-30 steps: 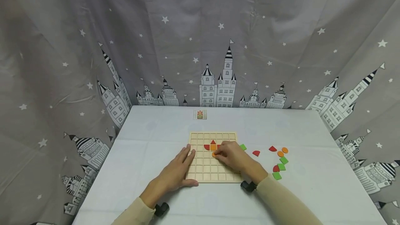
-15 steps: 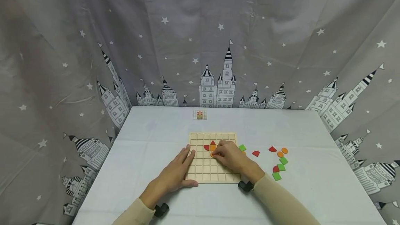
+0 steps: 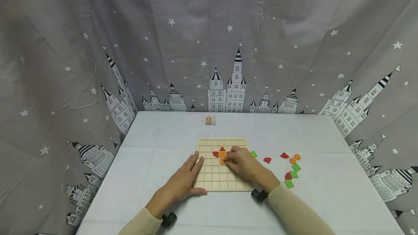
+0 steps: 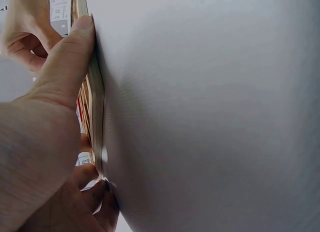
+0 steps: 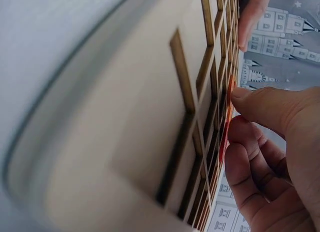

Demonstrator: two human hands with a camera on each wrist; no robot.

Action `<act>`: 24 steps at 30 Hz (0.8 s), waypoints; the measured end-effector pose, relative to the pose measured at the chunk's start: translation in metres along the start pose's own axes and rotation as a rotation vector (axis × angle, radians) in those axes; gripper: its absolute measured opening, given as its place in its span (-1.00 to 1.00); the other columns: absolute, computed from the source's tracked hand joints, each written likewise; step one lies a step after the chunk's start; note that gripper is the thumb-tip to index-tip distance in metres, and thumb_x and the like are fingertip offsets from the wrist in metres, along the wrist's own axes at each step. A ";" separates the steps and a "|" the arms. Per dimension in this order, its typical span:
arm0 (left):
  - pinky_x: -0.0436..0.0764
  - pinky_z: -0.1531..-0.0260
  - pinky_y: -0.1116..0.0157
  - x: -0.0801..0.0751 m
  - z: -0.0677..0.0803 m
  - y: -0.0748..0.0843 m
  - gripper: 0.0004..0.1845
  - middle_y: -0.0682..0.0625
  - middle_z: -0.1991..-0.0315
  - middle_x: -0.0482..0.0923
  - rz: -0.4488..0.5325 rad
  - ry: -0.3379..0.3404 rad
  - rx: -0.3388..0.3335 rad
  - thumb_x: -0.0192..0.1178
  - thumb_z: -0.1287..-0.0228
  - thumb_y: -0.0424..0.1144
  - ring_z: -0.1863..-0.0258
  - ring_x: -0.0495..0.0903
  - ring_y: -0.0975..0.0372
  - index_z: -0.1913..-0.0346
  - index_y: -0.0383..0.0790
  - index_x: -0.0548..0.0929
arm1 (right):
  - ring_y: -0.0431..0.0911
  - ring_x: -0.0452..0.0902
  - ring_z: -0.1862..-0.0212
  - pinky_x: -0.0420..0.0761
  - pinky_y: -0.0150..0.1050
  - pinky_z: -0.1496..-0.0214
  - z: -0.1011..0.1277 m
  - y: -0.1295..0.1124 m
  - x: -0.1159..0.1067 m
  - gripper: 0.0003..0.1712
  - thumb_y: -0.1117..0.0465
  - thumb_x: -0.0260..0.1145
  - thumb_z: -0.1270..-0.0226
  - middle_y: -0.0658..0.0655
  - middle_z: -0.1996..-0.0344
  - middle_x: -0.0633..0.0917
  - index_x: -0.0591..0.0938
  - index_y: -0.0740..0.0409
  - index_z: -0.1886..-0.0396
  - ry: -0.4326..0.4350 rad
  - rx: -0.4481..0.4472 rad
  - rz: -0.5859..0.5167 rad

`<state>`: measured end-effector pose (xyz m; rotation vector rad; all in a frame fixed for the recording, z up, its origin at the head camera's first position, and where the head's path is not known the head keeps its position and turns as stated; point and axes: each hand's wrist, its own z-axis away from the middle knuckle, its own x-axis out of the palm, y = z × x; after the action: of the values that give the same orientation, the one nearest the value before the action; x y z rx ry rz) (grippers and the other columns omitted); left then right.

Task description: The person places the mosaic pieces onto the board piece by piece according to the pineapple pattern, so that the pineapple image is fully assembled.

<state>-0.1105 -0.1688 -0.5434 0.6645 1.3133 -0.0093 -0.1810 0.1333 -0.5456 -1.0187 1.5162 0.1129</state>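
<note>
The orange disc (image 3: 222, 161) lay in or just over a cell of the wooden grid board (image 3: 208, 177), beside an orange square (image 3: 222, 154). It looked thin, stiff and light, perhaps smooth enough to slip, so its rim seemed the best hold. The right hand (image 3: 244, 163) appeared to pinch that rim with curled fingers. The left hand (image 3: 183, 179), fingers spread, rested along the board's left edge. Flat green squares (image 3: 296, 167) and red wedges (image 3: 267, 160) dotted the white surface (image 3: 163, 133).

Room between board (image 3: 222, 175) and card (image 3: 208, 120), loose pieces (image 3: 296, 167) obstructing right side
</note>
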 end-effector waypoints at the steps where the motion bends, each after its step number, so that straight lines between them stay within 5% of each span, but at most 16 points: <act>1: 0.36 -0.81 -0.27 0.000 0.000 0.000 0.40 -0.37 -0.94 -0.06 0.000 0.001 0.001 0.69 -0.24 0.33 -0.93 0.07 -0.29 -0.88 -0.37 0.18 | -0.20 0.70 0.17 0.75 -0.37 0.11 0.001 0.001 -0.001 -0.89 0.28 0.65 -0.55 0.03 0.15 0.83 0.99 0.13 0.02 0.007 0.005 -0.008; 8: 0.35 -0.82 -0.27 -0.001 0.001 0.001 0.41 -0.38 -0.94 -0.06 0.010 0.001 0.002 0.69 -0.23 0.33 -0.93 0.07 -0.29 -0.88 -0.38 0.18 | -0.14 0.76 0.17 0.79 -0.36 0.10 0.010 0.009 -0.013 -0.86 0.34 0.66 -0.50 0.11 0.13 0.85 0.97 0.21 0.02 0.058 0.018 -0.026; 18: 0.31 -0.85 -0.25 0.001 0.000 0.000 0.40 -0.36 -0.95 -0.08 0.005 -0.005 -0.007 0.70 -0.23 0.32 -0.94 0.05 -0.27 -0.88 -0.36 0.18 | -0.20 0.61 0.13 0.72 -0.37 0.07 0.037 0.026 -0.035 -0.73 0.22 0.70 -0.51 0.02 0.03 0.81 0.95 0.12 -0.13 0.037 0.249 -0.013; 24: 0.31 -0.84 -0.26 0.000 0.000 0.000 0.40 -0.37 -0.95 -0.07 0.011 -0.003 -0.002 0.70 -0.23 0.31 -0.93 0.06 -0.28 -0.88 -0.37 0.18 | -0.18 0.61 0.14 0.69 -0.39 0.12 0.054 0.045 -0.047 -0.70 0.23 0.72 -0.47 0.04 0.03 0.81 0.96 0.12 -0.13 0.059 0.266 0.036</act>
<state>-0.1111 -0.1689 -0.5438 0.6698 1.3067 0.0006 -0.1753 0.2174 -0.5412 -0.7886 1.5561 -0.0930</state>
